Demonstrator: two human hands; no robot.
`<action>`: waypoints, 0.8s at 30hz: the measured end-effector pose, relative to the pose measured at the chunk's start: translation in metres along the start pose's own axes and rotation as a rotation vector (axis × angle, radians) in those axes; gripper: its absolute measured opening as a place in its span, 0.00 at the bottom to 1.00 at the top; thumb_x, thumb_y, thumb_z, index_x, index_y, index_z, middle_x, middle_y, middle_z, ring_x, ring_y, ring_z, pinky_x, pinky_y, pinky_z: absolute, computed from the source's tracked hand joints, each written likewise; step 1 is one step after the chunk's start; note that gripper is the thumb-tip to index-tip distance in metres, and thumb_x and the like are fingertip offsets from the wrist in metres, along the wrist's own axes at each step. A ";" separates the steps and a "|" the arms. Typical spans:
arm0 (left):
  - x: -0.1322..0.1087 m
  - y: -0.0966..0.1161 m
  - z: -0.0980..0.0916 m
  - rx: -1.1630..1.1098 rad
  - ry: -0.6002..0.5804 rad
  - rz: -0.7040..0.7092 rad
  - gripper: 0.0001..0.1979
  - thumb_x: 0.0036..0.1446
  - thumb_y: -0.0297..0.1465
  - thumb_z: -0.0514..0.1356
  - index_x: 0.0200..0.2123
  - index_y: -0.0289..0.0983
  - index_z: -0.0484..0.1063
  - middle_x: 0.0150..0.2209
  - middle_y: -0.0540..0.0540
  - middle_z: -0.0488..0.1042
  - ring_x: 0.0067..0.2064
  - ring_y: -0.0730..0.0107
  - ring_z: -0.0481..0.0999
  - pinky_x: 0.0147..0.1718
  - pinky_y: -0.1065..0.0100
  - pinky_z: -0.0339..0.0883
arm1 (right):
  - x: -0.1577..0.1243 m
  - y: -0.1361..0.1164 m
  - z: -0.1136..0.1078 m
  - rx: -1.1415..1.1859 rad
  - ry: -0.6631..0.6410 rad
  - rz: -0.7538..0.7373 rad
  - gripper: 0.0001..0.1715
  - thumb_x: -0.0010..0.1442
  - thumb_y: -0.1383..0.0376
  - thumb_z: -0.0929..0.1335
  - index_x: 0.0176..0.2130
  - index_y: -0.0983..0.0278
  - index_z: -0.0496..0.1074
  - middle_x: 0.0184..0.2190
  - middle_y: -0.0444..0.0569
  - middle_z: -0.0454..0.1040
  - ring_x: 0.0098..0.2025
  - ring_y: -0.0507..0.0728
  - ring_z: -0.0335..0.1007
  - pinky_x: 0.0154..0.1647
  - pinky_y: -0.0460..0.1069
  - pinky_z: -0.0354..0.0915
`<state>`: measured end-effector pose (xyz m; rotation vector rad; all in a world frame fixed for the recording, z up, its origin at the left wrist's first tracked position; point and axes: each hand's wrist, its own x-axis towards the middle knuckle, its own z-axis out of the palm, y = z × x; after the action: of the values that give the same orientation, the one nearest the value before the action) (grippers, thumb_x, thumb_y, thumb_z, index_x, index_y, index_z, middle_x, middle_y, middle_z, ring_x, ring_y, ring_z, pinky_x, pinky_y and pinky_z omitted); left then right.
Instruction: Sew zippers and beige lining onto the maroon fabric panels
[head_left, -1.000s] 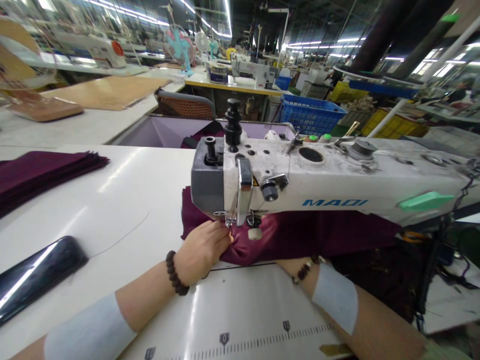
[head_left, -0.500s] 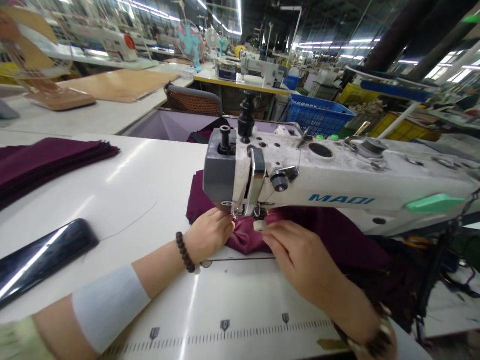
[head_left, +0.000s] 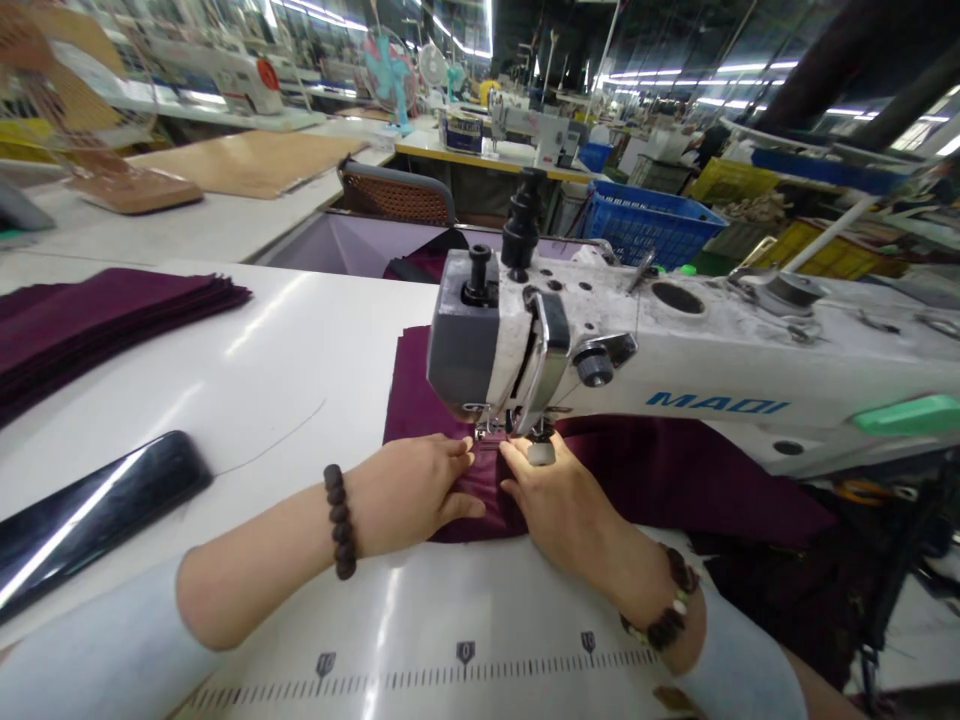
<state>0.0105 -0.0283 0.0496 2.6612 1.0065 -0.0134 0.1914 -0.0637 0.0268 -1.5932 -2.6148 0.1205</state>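
Note:
Maroon fabric (head_left: 491, 505) lies under the needle area of a white sewing machine (head_left: 540, 330) and runs off to the right beneath its arm. My left hand (head_left: 420, 490) rests flat on the cloth's left side, fingers stretched toward the presser foot (head_left: 491, 436), thumb apart. On the other side, my right hand (head_left: 566, 510) lies on the fabric with its fingertips close beside the foot, next to a small white knob (head_left: 541, 455). Its outer fingers are partly hidden behind the knob and machine head.
A stack of maroon pieces (head_left: 112, 320) lies at the left, with a black phone (head_left: 105, 515) nearer me. A printed ruler scale (head_left: 465, 680) runs along the front. Behind are a blue crate (head_left: 649, 225), a chair (head_left: 397, 193) and a brown fan (head_left: 124, 185).
The bunched cloth by the foot now lies flatter. My right hand has moved in to the foot and spread onto the fabric; my left hand has flattened out, its thumb now apart.

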 end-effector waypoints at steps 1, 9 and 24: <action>0.003 0.001 -0.001 0.013 -0.038 -0.027 0.14 0.58 0.37 0.56 0.40 0.31 0.71 0.40 0.42 0.73 0.42 0.62 0.72 0.42 0.66 0.65 | 0.001 -0.002 0.003 -0.002 0.026 0.014 0.17 0.59 0.69 0.64 0.49 0.68 0.66 0.46 0.54 0.68 0.50 0.60 0.61 0.55 0.59 0.54; 0.010 0.000 0.020 0.064 -0.003 -0.082 0.32 0.44 0.44 0.65 0.44 0.23 0.68 0.43 0.36 0.70 0.47 0.55 0.67 0.49 0.62 0.62 | -0.002 -0.001 0.013 0.065 0.110 0.022 0.24 0.58 0.67 0.65 0.54 0.65 0.62 0.51 0.55 0.65 0.54 0.63 0.56 0.56 0.61 0.53; 0.009 -0.004 0.042 0.015 0.236 -0.042 0.34 0.39 0.45 0.65 0.43 0.24 0.67 0.45 0.34 0.69 0.48 0.52 0.69 0.49 0.59 0.65 | -0.032 0.009 -0.041 0.239 0.081 -0.180 0.18 0.60 0.68 0.62 0.50 0.60 0.67 0.42 0.47 0.72 0.47 0.55 0.67 0.54 0.54 0.61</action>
<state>0.0185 -0.0309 0.0071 2.7008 1.1360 0.2924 0.2188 -0.0869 0.0660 -1.2549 -2.5534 0.3347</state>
